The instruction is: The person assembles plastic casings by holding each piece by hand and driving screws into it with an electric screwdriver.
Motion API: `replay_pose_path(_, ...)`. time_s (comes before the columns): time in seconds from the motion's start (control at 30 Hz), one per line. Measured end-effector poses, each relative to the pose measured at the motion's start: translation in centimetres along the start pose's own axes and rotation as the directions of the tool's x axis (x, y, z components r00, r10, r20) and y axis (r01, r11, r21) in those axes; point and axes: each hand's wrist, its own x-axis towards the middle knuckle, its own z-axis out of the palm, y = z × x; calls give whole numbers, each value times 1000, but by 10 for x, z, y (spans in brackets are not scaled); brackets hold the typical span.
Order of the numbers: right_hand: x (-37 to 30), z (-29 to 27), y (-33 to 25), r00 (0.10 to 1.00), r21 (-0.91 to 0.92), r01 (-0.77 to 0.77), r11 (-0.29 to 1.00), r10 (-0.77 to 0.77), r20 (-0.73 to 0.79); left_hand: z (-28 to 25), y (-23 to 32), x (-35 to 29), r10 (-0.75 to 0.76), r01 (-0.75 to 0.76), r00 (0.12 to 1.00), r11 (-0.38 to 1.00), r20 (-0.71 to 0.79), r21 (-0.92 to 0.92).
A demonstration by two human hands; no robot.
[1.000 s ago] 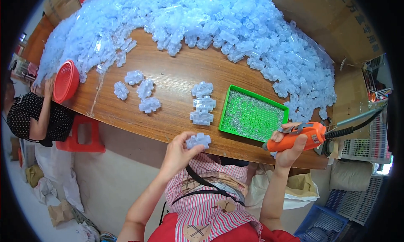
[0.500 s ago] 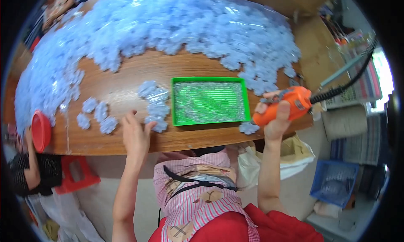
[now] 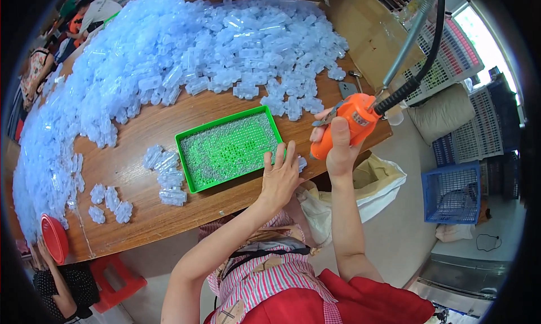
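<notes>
My right hand (image 3: 341,157) grips an orange power screwdriver (image 3: 354,124) with a black cord at its top end, held beyond the right side of a green tray (image 3: 194,189). Small silvery pieces, too fine to name surely, cover much of the tray's perforated bottom. At its near right corner my left hand (image 3: 282,174) is open, fingers spread and nothing visible in its grasp. Just past those fingertips lies a clear plastic piece (image 3: 302,164), partly hidden; whether the hand touches it I cannot tell. Left of the tray, several clear plastic pieces (image 3: 168,176) lie in a row.
A large heap of clear bluish plastic pieces (image 3: 169,53) curves around the table's far and left sides. Several loose pieces (image 3: 112,199) lie nearer the left. A co-worker's hand (image 3: 44,255) is by a red bowl (image 3: 54,239). An open white sack (image 3: 375,191) stands below the right edge.
My left hand has moved right, from beside the loose pieces to the tray's near right corner. The view has turned, so the tray now appears tilted. My right hand still holds the screwdriver.
</notes>
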Motion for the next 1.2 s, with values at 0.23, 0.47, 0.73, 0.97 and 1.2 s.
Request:
replay_pose_path(0.23, -2, -18, 12, 1000, 18, 6, 1000, -6, -16, -15, -6, -6, 43, -44, 999, 988, -13, -151)
replay_pose_path(0.47, -14, 2, 2, 996, -114, -57, 992, 65, 68, -91, -24, -81, -287, 493, 868, 600, 405, -630)
replay_pose_path(0.73, -56, 61, 22, 927, -27, -201, 979, 199, 319, -69, -53, -189, -475, 668, 658, 11, 584, -744)
replay_pose_path(0.97, -94, 100, 33, 778, 118, -381, 917, 249, 577, -52, -56, -196, -439, 519, 590, -437, 678, -735)
replay_pose_path(1.2, -107, 109, 40, 768, 217, -441, 871, 241, 593, -41, -57, -195, -467, 508, 598, -407, 651, -759)
